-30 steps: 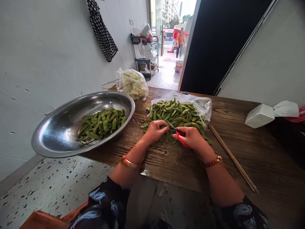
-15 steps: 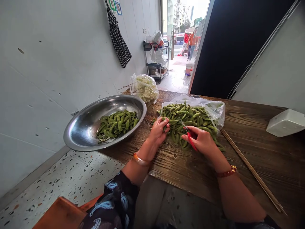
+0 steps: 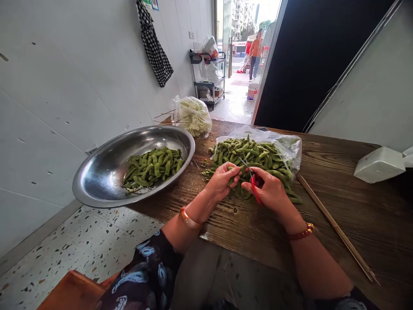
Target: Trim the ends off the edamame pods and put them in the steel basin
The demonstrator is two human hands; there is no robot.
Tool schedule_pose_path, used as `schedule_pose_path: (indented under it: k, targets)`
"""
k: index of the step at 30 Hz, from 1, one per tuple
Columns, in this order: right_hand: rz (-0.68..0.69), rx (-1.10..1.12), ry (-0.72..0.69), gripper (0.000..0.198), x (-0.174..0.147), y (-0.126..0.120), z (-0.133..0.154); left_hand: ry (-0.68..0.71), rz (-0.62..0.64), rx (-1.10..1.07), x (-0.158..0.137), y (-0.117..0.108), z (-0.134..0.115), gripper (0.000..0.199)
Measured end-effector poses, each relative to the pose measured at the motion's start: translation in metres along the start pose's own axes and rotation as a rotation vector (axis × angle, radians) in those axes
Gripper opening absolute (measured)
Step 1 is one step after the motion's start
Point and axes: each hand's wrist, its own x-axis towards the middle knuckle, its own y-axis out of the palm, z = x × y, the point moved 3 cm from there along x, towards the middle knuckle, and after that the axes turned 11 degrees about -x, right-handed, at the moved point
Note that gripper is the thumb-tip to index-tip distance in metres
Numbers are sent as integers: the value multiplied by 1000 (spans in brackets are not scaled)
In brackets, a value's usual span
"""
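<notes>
Between its thumb and fingers, my left hand [image 3: 223, 181] pinches a green edamame pod, mostly covered by the fingers. My right hand [image 3: 268, 188] is closed round the red handles of a pair of scissors [image 3: 254, 189], whose slim metal blades point up and left, close to the pod. Behind both hands, a heap of edamame pods [image 3: 251, 150] lies on and spills from a clear plastic bag [image 3: 292, 148]. To the left, a wide steel basin [image 3: 93, 172] holds more pods [image 3: 155, 165].
A bag of pale cauliflower-like pieces [image 3: 194, 118] sits at the table's back left, with thin sticks beside it. Wooden skewers [image 3: 337, 228] lie on the wooden table [image 3: 348, 193] at right, near a white block-like container [image 3: 372, 165]. A wheeled cart [image 3: 209, 79] stands by the doorway; a person walks outside.
My left hand has moved right, bringing the pod closer to the scissors. The whole view has shifted slightly, and the person outside has moved.
</notes>
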Motion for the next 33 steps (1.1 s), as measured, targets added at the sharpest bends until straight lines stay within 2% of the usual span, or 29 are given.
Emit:
schedule_pose_path:
  k: [6, 12, 19, 23, 26, 30, 33]
  targets:
    - [17, -16, -22, 51, 0, 4, -2, -6, -2, 11, 0, 1, 1, 41]
    - [-9, -66, -28, 41, 0, 6, -5, 0, 8, 66, -1, -1, 0, 37]
    - [42, -91, -22, 40, -1, 7, -4, 107, -74, 159, 1, -5, -2, 35]
    - [133, -122, -32, 37, -1, 9, -2, 196, -136, 174, 5, -9, -6, 38]
    - [135, -33, 7, 39, 0, 7, -3, 248, -205, 177, 8, -16, -13, 37]
    - [-2, 199, 170, 49, 3, -3, -13, 269, -295, 208, 9, -25, -21, 35]
    - [-69, 372, 258, 54, 5, -8, -21, 280, -276, 428, 10, -26, -22, 27]
